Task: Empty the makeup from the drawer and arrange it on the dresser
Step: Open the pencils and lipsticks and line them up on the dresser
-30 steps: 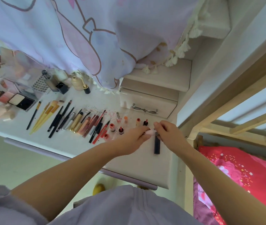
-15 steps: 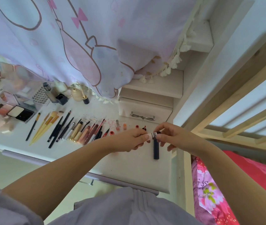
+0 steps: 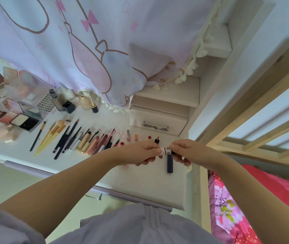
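A person's left hand (image 3: pixel 141 153) and right hand (image 3: pixel 187 152) pinched opposite ends of a small pink tube (image 3: pixel 165 151), fingers clamped on it above the counter's (image 3: pixel 149 180) right edge, apparently readying it for the row of makeup (image 3: pixel 80 140) alongside

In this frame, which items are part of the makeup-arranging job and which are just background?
Part of the job:
- small pink tube, held by left hand and right hand
- dark tube lying on the dresser
- row of brushes and pencils
- palettes

Just background:
- printed curtain
- small drawer box
- red bedding
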Motion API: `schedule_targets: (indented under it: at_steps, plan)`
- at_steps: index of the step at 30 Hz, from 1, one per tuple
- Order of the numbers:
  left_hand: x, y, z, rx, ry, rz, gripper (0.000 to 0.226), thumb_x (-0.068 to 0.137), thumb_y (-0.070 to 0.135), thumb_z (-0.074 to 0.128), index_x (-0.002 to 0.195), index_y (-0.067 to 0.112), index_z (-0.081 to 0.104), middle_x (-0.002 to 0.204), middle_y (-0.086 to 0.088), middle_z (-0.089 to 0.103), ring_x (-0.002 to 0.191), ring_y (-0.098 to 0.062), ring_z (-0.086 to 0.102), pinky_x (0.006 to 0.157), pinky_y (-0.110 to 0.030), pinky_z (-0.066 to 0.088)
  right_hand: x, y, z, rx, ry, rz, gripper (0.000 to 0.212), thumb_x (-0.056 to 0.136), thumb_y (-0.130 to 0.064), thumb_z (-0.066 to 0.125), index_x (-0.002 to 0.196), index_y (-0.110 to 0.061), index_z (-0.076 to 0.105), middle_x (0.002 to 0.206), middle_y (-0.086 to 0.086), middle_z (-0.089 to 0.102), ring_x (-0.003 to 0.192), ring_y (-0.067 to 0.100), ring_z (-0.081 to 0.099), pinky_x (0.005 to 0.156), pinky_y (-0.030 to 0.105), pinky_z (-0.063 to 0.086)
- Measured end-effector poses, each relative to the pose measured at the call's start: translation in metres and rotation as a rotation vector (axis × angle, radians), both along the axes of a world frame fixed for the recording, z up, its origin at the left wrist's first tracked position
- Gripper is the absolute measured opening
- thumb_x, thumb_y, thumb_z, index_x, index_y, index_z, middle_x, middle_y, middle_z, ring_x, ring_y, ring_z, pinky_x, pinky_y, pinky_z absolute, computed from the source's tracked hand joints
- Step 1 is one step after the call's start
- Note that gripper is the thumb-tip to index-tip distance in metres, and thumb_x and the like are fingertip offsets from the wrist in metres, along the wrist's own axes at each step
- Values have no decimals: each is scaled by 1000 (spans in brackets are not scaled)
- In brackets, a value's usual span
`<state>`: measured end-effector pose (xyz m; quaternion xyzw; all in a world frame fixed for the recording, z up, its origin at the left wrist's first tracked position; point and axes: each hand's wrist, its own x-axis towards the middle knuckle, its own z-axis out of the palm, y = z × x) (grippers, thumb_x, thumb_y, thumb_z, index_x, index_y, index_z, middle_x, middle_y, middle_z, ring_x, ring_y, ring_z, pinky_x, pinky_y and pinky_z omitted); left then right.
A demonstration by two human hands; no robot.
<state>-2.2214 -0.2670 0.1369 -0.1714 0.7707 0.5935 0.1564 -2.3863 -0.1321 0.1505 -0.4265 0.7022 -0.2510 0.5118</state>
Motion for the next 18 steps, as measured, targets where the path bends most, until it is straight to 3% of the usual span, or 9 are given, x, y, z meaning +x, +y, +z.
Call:
schedule_targets:
  at_steps: [2,4,7,11,13,16,18]
  plan:
    - [-1,-1,1,-1,-7,5,23,100,35,36,96,23,56,69,7,46,51,-2,39,48,-14,34,-3,1,1,-29,0,-22,18,96,-32,49,99,-19,61,71,-13,64,63,1,55,56,16,44]
    - [-2,-1,3,-2,-8,7,23,100,34,36,96,22,56,69,7,46,51,-2,38,48,-14,34,-4,0,4,-7,-44,-66,28,95,-40,48,103,-18,63,79,-8,68,68,4,59,57,18,45]
    - [-4,0,5,1,-4,-1,23,100,33,36,94,23,56,68,7,45,52,-2,38,48,-14,33,-4,-1,6,60,-54,-102,43,97,-45,39,92,-12,66,69,-3,67,57,9,53,51,18,39]
    - [-3,0,7,41,-21,6,24,100,34,36,95,21,56,68,6,43,53,-5,36,48,-15,31,-7,2,8,3,-38,-54,16,95,-30,53,101,-20,64,77,-7,68,65,4,58,55,17,44]
    - [-2,-1,7,62,-22,10,25,101,34,36,95,21,56,67,6,43,53,-5,36,49,-16,31,-7,2,10,10,-69,-78,23,93,-37,53,106,-21,63,85,-6,71,71,5,61,58,20,46]
    - [-2,0,7,61,-18,5,25,101,33,36,95,20,56,66,7,42,51,-4,36,48,-15,31,-3,0,9,75,-82,-118,38,97,-42,41,98,-12,65,76,-1,71,64,10,57,56,20,42]
    - [-3,-1,6,51,-24,6,26,101,33,36,97,18,57,66,7,43,51,-4,36,48,-15,31,-1,-1,8,56,-47,-97,30,99,-33,44,97,-12,64,72,-4,67,64,9,54,56,19,42]
